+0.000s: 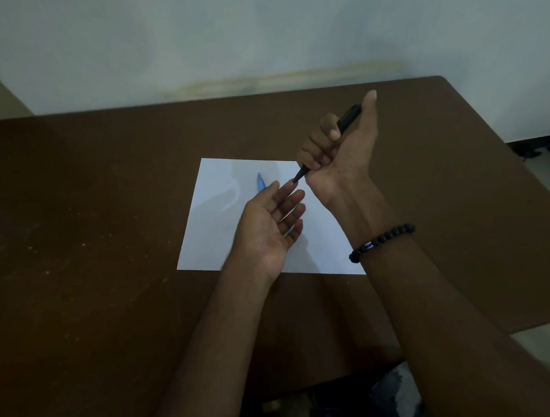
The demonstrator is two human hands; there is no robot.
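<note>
The right hand [337, 152] is raised over the far right part of a white sheet of paper [212, 236]. 4 of its fingers are curled round a black pen [347, 120] in a fist-like grip, while the thumb sticks straight up beside the pen's upper end. The pen slants, with its blunt end up and to the right and its pointed tip down and to the left. That tip meets the fingertips of the left hand [268, 224]; whether it actually touches the skin cannot be told.

The left hand lies palm up above the middle of the paper, its fingers spread loosely and nearly straight, holding nothing.

A light blue pen [261, 183] lies on the paper under the left hand. Its far end shows beyond the fingers and a sliver shows near the little finger; the rest is hidden.

The paper lies flat on a dark brown counter [94, 216], which stands against a pale wall [260, 35]. A bracelet of black beads [380, 240] circles the right wrist.
</note>
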